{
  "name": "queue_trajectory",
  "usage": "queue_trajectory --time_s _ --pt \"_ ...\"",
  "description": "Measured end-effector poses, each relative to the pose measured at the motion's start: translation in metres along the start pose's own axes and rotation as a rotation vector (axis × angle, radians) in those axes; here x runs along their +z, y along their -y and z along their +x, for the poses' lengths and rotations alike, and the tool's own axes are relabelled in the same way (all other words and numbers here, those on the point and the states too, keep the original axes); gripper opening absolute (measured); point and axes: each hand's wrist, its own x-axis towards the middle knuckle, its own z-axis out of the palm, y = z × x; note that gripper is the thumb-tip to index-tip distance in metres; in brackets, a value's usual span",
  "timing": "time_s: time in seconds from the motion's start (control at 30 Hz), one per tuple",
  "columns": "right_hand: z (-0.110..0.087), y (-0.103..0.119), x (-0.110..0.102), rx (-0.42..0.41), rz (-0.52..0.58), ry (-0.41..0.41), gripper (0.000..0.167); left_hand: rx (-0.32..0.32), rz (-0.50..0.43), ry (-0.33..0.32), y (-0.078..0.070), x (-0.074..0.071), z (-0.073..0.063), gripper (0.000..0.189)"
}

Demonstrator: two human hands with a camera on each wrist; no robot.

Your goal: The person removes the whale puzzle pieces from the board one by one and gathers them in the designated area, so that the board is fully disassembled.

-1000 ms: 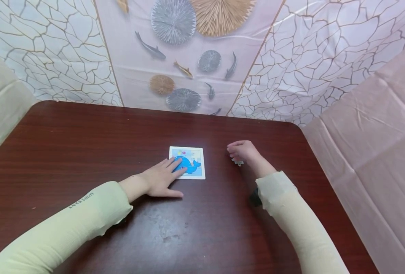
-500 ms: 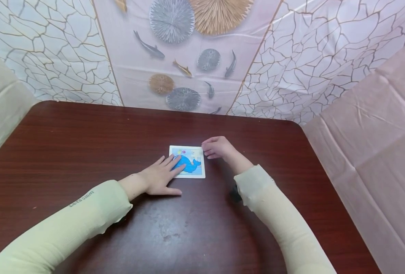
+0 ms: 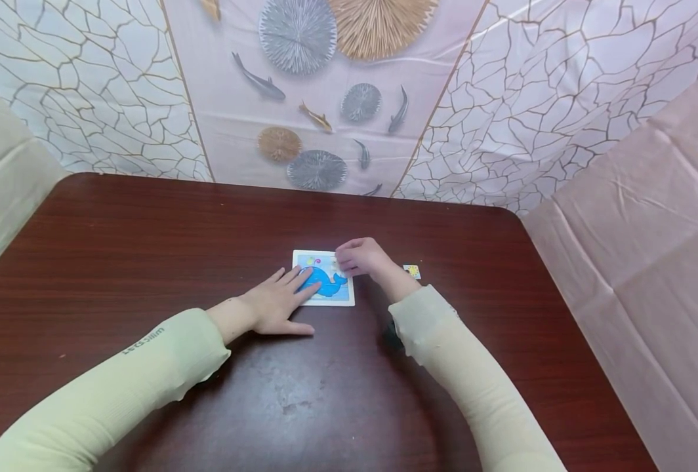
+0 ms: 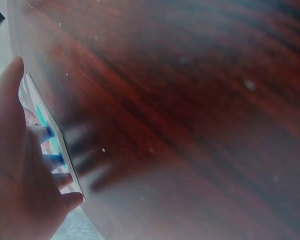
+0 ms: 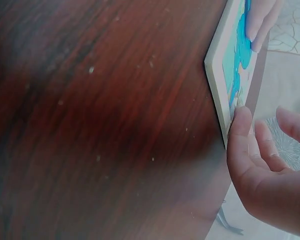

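Note:
A square picture puzzle with a blue whale and a white frame (image 3: 350,299) lies flat on the table. My left hand (image 3: 276,305) is spread over its left part, fingers straight and thumb out to the side; the left wrist view shows the fingertips on the board (image 4: 66,152). At the upper right corner, my right hand (image 3: 362,257) has its fingers bent and pinches a small puzzle piece, mostly hidden by the fingers. Close up in the right wrist view, the thumb (image 5: 240,142) is right at the board's edge (image 5: 216,92).
A loose puzzle piece with a yellow sun (image 3: 412,271) lies on the dark wooden table (image 3: 479,262), beyond my right wrist. Patterned cloth (image 3: 313,131) hangs behind the table's far edge, and plain cloth (image 3: 638,216) hangs along the right side.
My right hand has moved left from the loose pieces to the puzzle's upper right corner, uncovering the sun piece. My left hand has stayed on the board.

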Motion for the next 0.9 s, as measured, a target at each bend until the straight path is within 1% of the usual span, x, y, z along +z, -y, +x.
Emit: queue_trajectory --time_s 0.3,0.47,0.73,0.9 --pt "0.0017 0.0 0.0045 0.002 0.008 -0.009 0.03 -0.002 0.016 0.011 -0.001 -0.0012 -0.0007 0.087" --pt "0.0023 0.0001 0.0054 -0.007 0.036 -0.015 0.029 -0.002 0.022 0.014 -0.0018 -0.0027 -0.0011 0.087" --pt "0.0032 0.0014 0.0071 -0.002 0.039 -0.03 0.029 0.006 0.018 0.007 -0.0007 -0.0018 -0.0008 0.086" --pt "0.0034 0.002 0.0089 0.004 0.034 -0.036 0.03 0.002 0.022 0.015 -0.0009 -0.002 -0.0006 0.086"
